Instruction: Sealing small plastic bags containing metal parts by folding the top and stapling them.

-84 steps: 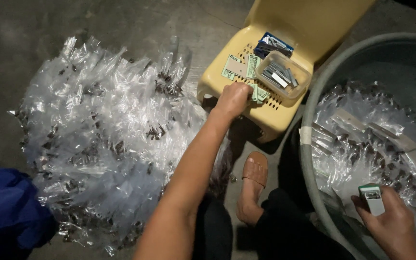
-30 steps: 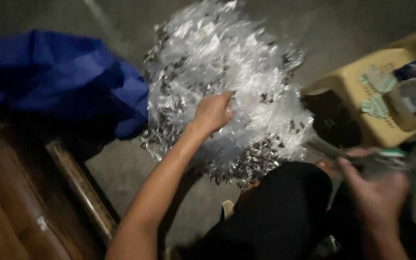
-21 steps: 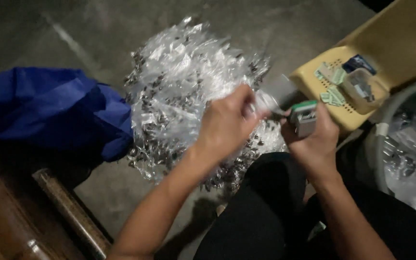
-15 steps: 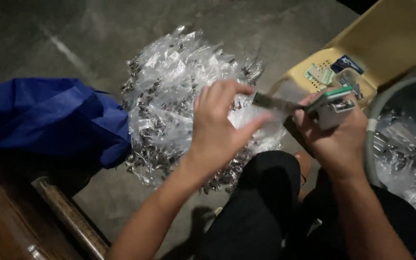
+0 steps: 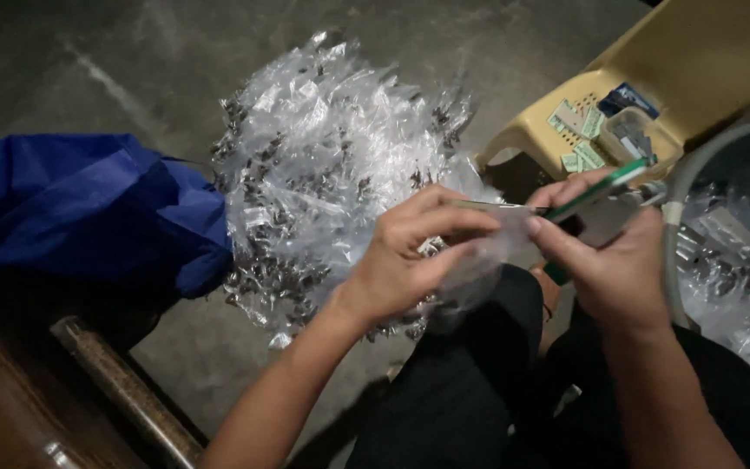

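My left hand [image 5: 410, 256] pinches the top of a small clear plastic packet [image 5: 479, 256] in front of my knees. My right hand [image 5: 614, 269] grips a green-and-white stapler [image 5: 605, 187], whose open jaw sits at the packet's folded top edge. The two hands meet above my dark trousers. Behind them lies a big heap of clear packets [image 5: 332, 165] with small dark pieces inside, spread on the concrete floor.
A yellow plastic stool [image 5: 653, 78] at the upper right carries green paper labels [image 5: 579, 130] and a clear box of staples [image 5: 631, 135]. A grey tub [image 5: 679, 217] at the right holds more packets. Blue cloth [image 5: 71, 208] lies left, wooden furniture [image 5: 36, 391] at lower left.
My left hand left the stool, took a packet from the heap and brought it to the stapler. My right hand lifted the stapler from the tub to meet it. The view swung left.
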